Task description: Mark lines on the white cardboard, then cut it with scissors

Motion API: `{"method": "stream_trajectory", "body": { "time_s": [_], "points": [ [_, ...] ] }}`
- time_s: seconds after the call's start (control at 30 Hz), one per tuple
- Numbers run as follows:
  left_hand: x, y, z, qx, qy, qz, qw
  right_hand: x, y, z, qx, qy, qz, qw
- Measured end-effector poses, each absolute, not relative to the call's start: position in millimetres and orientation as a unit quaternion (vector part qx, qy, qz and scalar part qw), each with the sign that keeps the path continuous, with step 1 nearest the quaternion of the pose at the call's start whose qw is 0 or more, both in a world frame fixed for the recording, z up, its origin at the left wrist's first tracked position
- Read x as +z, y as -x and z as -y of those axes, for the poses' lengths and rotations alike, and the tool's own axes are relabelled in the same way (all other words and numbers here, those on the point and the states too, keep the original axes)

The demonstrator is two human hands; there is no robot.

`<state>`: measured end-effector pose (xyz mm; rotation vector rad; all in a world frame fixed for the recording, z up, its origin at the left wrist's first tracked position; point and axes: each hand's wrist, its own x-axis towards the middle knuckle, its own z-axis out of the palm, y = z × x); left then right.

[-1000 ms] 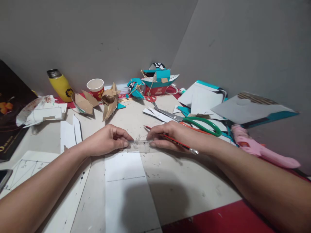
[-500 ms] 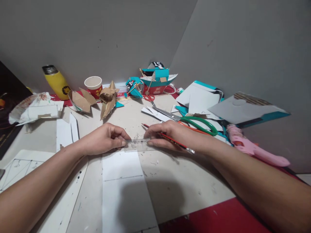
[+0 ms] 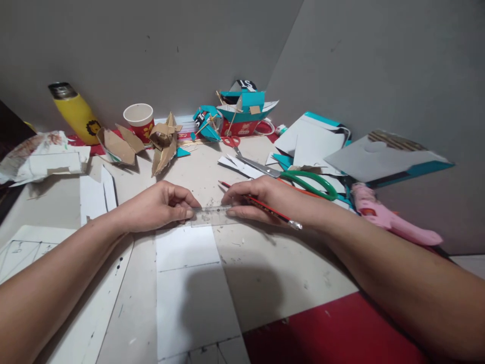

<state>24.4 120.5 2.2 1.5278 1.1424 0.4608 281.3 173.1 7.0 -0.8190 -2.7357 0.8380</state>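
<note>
A clear ruler [image 3: 209,216] lies across the far end of a white paper strip [image 3: 185,253] marked with drawn lines. My left hand [image 3: 166,206] pinches the ruler's left end between thumb and fingers. At the other end, my right hand [image 3: 261,199] is closed on the ruler with thumb and fingertips. A red and black pencil [image 3: 265,206] also rests in that right hand, its tip pointing up and left and its metal end toward my wrist. The strip's near part carries more pencil lines at the bottom of the view.
Green-handled scissors [image 3: 308,183] and a pink glue gun [image 3: 394,217] lie to the right among cardboard scraps [image 3: 303,144]. At the back stand a yellow bottle [image 3: 78,114], a paper cup [image 3: 140,121] and a small blue model boat [image 3: 248,114]. A marked white sheet [image 3: 102,283] lies at left.
The view has tilted slightly down, so everything sits a little higher and more of the strip's near lines shows. Both hands keep their hold on the ruler.
</note>
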Motion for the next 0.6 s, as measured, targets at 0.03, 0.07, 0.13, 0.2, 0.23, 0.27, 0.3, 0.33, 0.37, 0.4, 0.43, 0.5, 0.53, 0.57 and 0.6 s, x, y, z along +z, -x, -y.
{"method": "stream_trajectory", "body": {
  "time_s": [0.03, 0.07, 0.13, 0.2, 0.23, 0.27, 0.3, 0.33, 0.37, 0.4, 0.43, 0.5, 0.53, 0.57, 0.6],
  "points": [
    [2.2, -24.6, -120.4, 0.195, -0.647, -0.484, 0.556, 7.3, -281.1, -172.8, 0.279, 0.275, 0.916, 0.082],
    [2.2, -24.7, -120.3, 0.196, -0.647, -0.484, 0.555, 7.5, -280.8, -172.6, 0.278, 0.277, 0.916, 0.082],
    [1.8, -24.7, -120.5, 0.199, -0.647, -0.483, 0.555, 7.7, -280.5, -172.1, 0.273, 0.278, 0.917, 0.082],
    [1.1, -24.2, -120.8, 0.203, -0.646, -0.482, 0.556, 7.8, -280.4, -172.1, 0.265, 0.278, 0.919, 0.085],
    [0.7, -23.8, -121.0, 0.204, -0.645, -0.482, 0.557, 7.8, -280.4, -172.3, 0.263, 0.278, 0.920, 0.087],
    [0.3, -23.4, -121.1, 0.206, -0.645, -0.482, 0.557, 7.7, -280.4, -172.5, 0.261, 0.277, 0.920, 0.089],
    [0.0, -23.0, -121.1, 0.207, -0.644, -0.481, 0.558, 7.6, -280.4, -172.9, 0.261, 0.276, 0.921, 0.089],
    [-0.3, -22.7, -121.1, 0.207, -0.643, -0.481, 0.559, 7.3, -280.3, -173.2, 0.262, 0.276, 0.921, 0.087],
    [-0.5, -22.5, -121.0, 0.206, -0.642, -0.481, 0.560, 7.0, -280.3, -173.5, 0.261, 0.276, 0.921, 0.086],
    [-0.6, -22.4, -120.9, 0.206, -0.642, -0.481, 0.560, 6.6, -280.2, -173.7, 0.262, 0.277, 0.921, 0.084],
    [-0.6, -22.5, -120.8, 0.206, -0.641, -0.481, 0.561, 6.1, -280.2, -173.8, 0.264, 0.280, 0.919, 0.083],
    [-0.2, -22.8, -120.5, 0.206, -0.639, -0.483, 0.561, 4.9, -280.4, -173.9, 0.274, 0.285, 0.915, 0.078],
    [0.1, -23.1, -120.4, 0.207, -0.638, -0.484, 0.562, 4.3, -280.6, -174.0, 0.279, 0.285, 0.914, 0.077],
    [0.4, -23.4, -120.4, 0.207, -0.638, -0.484, 0.562, 3.8, -280.8, -174.0, 0.282, 0.284, 0.913, 0.075],
    [0.7, -23.6, -120.4, 0.207, -0.638, -0.484, 0.563, 3.4, -281.1, -174.2, 0.283, 0.282, 0.914, 0.074]
  ]
}}
